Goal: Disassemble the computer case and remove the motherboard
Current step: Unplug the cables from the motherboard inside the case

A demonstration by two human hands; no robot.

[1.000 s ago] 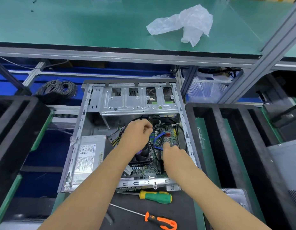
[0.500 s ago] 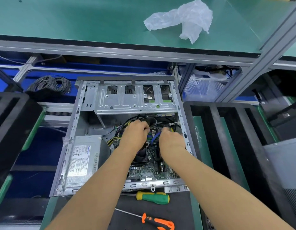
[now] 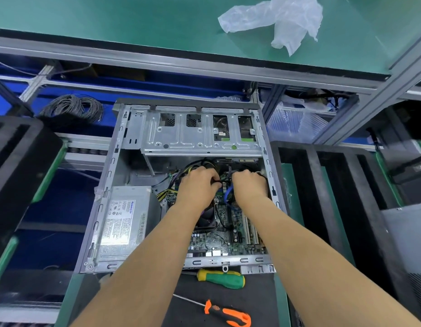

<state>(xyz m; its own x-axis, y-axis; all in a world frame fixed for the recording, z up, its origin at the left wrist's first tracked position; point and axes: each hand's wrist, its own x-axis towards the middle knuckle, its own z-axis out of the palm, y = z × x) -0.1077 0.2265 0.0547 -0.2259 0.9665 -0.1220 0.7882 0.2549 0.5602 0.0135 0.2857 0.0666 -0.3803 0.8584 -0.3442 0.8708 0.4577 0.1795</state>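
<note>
left hand (image 3: 198,185) gripping black cables (image 3: 217,180), right hand (image 3: 249,185) beside, steel case (image 3: 105,185)

white label on power supply (image 3: 124,221), print too small to read

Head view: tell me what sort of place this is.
Probably an electronics disassembly or repair workstation. A green-matted bench on an aluminium frame stands above an opened computer case, two screwdrivers, green and orange, lie at hand, and black foam trays flank the case.
</note>
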